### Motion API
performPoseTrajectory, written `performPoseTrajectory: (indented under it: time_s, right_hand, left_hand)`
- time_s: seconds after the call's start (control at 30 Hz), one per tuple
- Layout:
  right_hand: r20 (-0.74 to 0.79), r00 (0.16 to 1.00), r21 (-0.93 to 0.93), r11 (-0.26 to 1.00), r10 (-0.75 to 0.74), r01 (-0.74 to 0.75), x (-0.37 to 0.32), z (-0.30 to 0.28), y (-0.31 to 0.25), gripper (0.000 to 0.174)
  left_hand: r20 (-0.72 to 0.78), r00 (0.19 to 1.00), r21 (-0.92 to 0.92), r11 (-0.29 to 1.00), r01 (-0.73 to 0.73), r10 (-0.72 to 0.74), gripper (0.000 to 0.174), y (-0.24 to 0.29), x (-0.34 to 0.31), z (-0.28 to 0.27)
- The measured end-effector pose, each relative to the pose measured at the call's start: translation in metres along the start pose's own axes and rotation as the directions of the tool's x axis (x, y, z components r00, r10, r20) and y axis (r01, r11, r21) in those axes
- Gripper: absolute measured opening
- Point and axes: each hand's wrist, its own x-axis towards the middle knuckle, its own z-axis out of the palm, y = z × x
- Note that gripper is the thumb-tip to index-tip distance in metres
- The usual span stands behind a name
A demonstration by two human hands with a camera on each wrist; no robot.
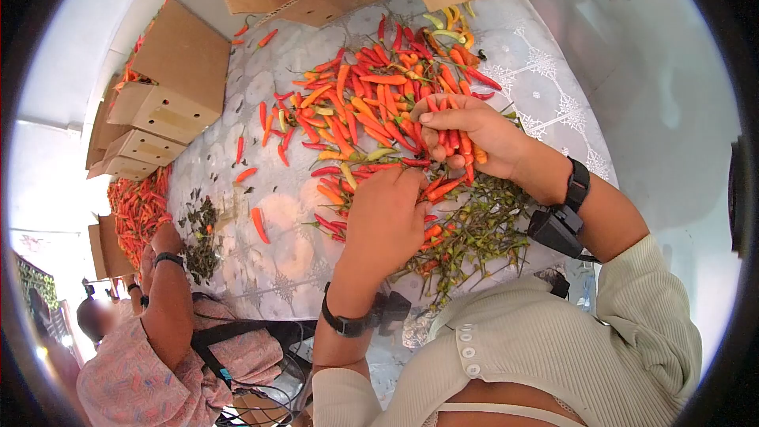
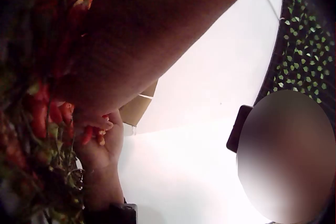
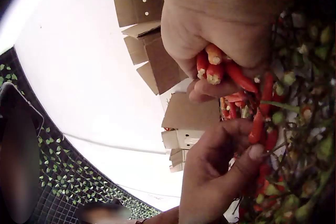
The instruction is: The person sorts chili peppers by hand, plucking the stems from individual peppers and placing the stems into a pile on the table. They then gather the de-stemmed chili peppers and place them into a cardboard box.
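Observation:
My right hand (image 1: 478,130) is raised over the near right side of the chili heap (image 1: 356,103), its fingers curled round several red and orange chilies (image 3: 214,73). Pale, stemless ends of these chilies show beneath the palm in the right wrist view. My left hand (image 1: 386,209) is low at the near edge of the heap. In the right wrist view, its thumb and forefinger pinch a red chili (image 3: 256,129). Green stems with their caps (image 1: 474,229) lie piled close beside both hands. From the left wrist view the left fingertips are hidden behind the forearm.
Cardboard boxes (image 1: 170,71) stand along the left, and a box of red chilies (image 1: 324,0) is at the back. A few yellow chilies (image 1: 451,28) lie at the far end. Another person (image 1: 170,300) works at the left by a second chili heap (image 1: 138,205).

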Motion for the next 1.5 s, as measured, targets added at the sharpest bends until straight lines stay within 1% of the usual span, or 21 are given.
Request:
performPoseTrajectory:
  time_s: [0.07,0.13,0.27,0.3,0.37,0.4,0.47,0.57,0.7,0.77,0.8,0.9,0.97,1.0,1.07,1.17,1.2,1.27,1.4,1.47,1.5]
  right_hand:
    - [0.006,1.0,-0.009,1.0,-0.013,0.013,0.0,0.0,-0.001,0.008]
    - [0.004,0.999,-0.023,0.999,-0.035,0.035,-0.001,0.001,-0.002,0.008]
    - [-0.051,0.993,-0.064,0.993,-0.103,0.1,-0.003,0.003,-0.005,0.015]
    - [-0.074,0.99,-0.076,0.99,-0.122,0.116,-0.002,0.003,-0.005,0.018]
    - [-0.035,0.992,-0.116,0.986,-0.125,0.12,-0.003,0.002,-0.006,0.024]
    - [-0.015,0.992,-0.135,0.983,-0.125,0.122,-0.004,0.003,-0.006,0.027]
    - [-0.051,0.993,-0.223,0.97,-0.108,0.094,-0.007,0.008,-0.005,0.029]
    - [-0.04,0.994,-0.265,0.961,-0.098,0.084,-0.011,0.021,0.0,0.03]
    - [0.011,0.993,-0.224,0.968,-0.114,0.113,-0.011,0.017,0.0,0.031]
    - [0.064,0.992,-0.264,0.956,-0.113,0.126,-0.01,0.015,0.001,0.029]
    - [0.09,0.99,-0.284,0.95,-0.112,0.133,-0.01,0.015,0.001,0.029]
    - [0.069,0.996,-0.462,0.883,-0.062,0.087,-0.017,0.025,-0.003,0.028]
    - [0.052,0.997,-0.438,0.895,-0.063,0.079,-0.018,0.028,-0.004,0.025]
    - [0.044,0.997,-0.426,0.902,-0.064,0.076,-0.018,0.028,-0.004,0.024]
    - [0.016,0.988,-0.391,0.908,-0.155,0.149,-0.017,0.027,-0.002,0.023]
    - [-0.025,0.963,-0.398,0.886,-0.27,0.238,-0.013,0.023,0.001,0.022]
    - [-0.036,0.952,-0.41,0.873,-0.303,0.263,-0.013,0.022,0.001,0.022]
    - [-0.022,0.963,-0.416,0.878,-0.269,0.236,-0.015,0.025,-0.002,0.022]
    - [0.078,0.972,-0.476,0.849,-0.22,0.23,-0.016,0.027,0.002,0.021]
    - [0.089,0.972,-0.466,0.854,-0.216,0.232,-0.015,0.027,0.004,0.022]
    - [0.094,0.972,-0.461,0.856,-0.214,0.233,-0.014,0.027,0.005,0.023]
  left_hand:
    - [-0.02,0.999,-0.007,1.0,-0.029,0.029,0.021,-0.002,0.0,0.0]
    - [-0.087,0.996,0.012,1.0,-0.025,0.026,0.021,-0.002,0.001,-0.002]
    - [-0.227,0.972,0.061,0.997,-0.052,0.065,0.018,-0.005,0.004,-0.002]
    - [-0.209,0.978,-0.004,1.0,0.015,-0.015,0.017,-0.003,0.003,-0.002]
    - [-0.156,0.973,-0.13,0.98,0.153,-0.173,0.015,0.0,0.002,-0.001]
    - [-0.198,0.963,-0.191,0.971,0.145,-0.183,0.015,0.002,0.002,-0.002]
    - [-0.279,0.937,-0.308,0.944,0.119,-0.21,0.015,0.004,0.003,-0.003]
    - [-0.357,0.925,-0.354,0.935,0.0,-0.134,0.017,-0.001,0.003,0.001]
    - [-0.371,0.909,-0.455,0.89,0.0,-0.189,0.019,-0.004,0.001,0.007]
    - [-0.359,0.9,-0.545,0.839,0.014,-0.248,0.019,-0.003,0.002,0.005]
    - [-0.348,0.905,-0.54,0.842,0.021,-0.245,0.019,-0.003,0.001,0.005]
    - [-0.339,0.909,-0.553,0.833,0.016,-0.242,0.02,-0.004,0.0,0.006]
    - [-0.364,0.897,-0.6,0.8,-0.022,-0.249,0.02,-0.004,0.002,0.009]
    - [-0.341,0.9,-0.638,0.77,-0.01,-0.271,0.021,-0.004,0.002,0.008]
    - [-0.291,0.905,-0.708,0.706,0.015,-0.311,0.022,-0.002,0.003,0.006]
    - [-0.164,0.918,-0.692,0.706,0.153,-0.36,0.021,-0.004,-0.001,0.001]
    - [-0.181,0.913,-0.7,0.7,0.141,-0.364,0.021,-0.003,0.0,0.002]
    - [-0.215,0.903,-0.716,0.689,0.114,-0.373,0.021,-0.001,0.001,0.004]
    - [-0.286,0.905,-0.652,0.756,0.058,-0.316,0.019,-0.006,0.001,0.007]
    - [-0.31,0.906,-0.606,0.794,0.046,-0.288,0.016,-0.007,0.0,0.006]
    - [-0.342,0.908,-0.577,0.817,0.002,-0.244,0.014,-0.007,0.0,0.006]
